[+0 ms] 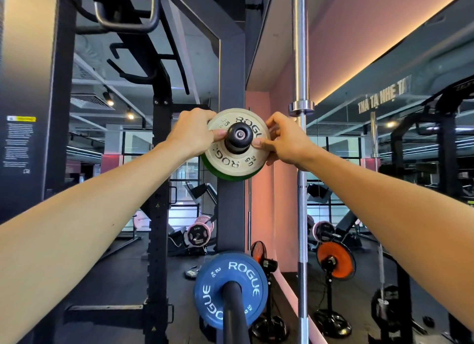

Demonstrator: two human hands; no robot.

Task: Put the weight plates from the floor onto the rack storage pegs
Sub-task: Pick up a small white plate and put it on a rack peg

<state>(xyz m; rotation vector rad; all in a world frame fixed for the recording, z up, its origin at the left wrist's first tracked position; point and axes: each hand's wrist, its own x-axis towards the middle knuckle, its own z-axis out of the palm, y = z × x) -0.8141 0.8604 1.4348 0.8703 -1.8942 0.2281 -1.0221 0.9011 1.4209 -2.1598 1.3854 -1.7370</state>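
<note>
White plate (237, 141), on upper peg (239, 134): held between left hand (195, 133) and right hand (284, 142), rim gripped by curled fingers, thumbs pressed on face.

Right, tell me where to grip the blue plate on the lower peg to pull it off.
Grip the blue plate by its outer rim, one hand each side, coming from the front. The lower peg fills its centre hole and points toward you, so only the rim is free.

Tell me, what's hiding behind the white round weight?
A green plate peeks out below the white plate, on the same peg. Most of it is covered, so any more plates behind cannot be seen.
</note>
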